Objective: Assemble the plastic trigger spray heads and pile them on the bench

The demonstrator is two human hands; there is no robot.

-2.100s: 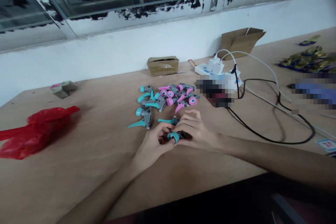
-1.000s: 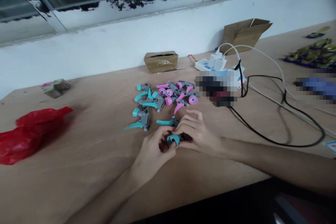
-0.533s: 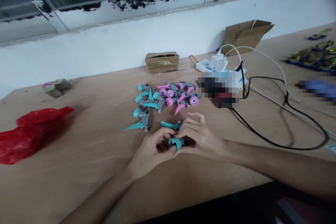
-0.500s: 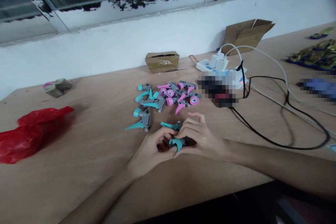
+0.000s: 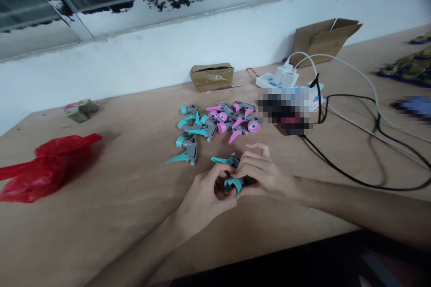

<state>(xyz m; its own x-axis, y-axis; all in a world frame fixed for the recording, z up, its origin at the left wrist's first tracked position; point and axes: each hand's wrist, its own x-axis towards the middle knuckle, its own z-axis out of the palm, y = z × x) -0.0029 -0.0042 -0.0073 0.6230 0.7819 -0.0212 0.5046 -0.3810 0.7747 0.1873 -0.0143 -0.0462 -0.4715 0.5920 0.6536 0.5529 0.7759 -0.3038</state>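
A teal and grey spray trigger head [image 5: 232,184] is held low over the near part of the table, its round teal collar facing me. My left hand [image 5: 206,196] curls around its left side, thumb and fingers at the collar. My right hand [image 5: 265,171] grips the grey body from the right, one finger raised. Fingers hide much of the piece. Just beyond them a teal lever [image 5: 221,160] with a grey part shows; whether it belongs to the held piece I cannot tell. Farther off lie loose teal spray heads [image 5: 191,147] and a pile of pink spray heads [image 5: 236,121].
A red plastic bag [image 5: 54,163] lies at the left, with a small greyish block [image 5: 82,110] behind it. Cardboard boxes [image 5: 213,78] stand by the wall. On the right are a power strip [image 5: 266,80], a blurred-out dark object [image 5: 284,114] and looping black cable [image 5: 350,179].
The view has swung slightly left, so everything sits a little farther right. Both hands stay on the same spray head, with the left fingers shifted slightly around the collar.
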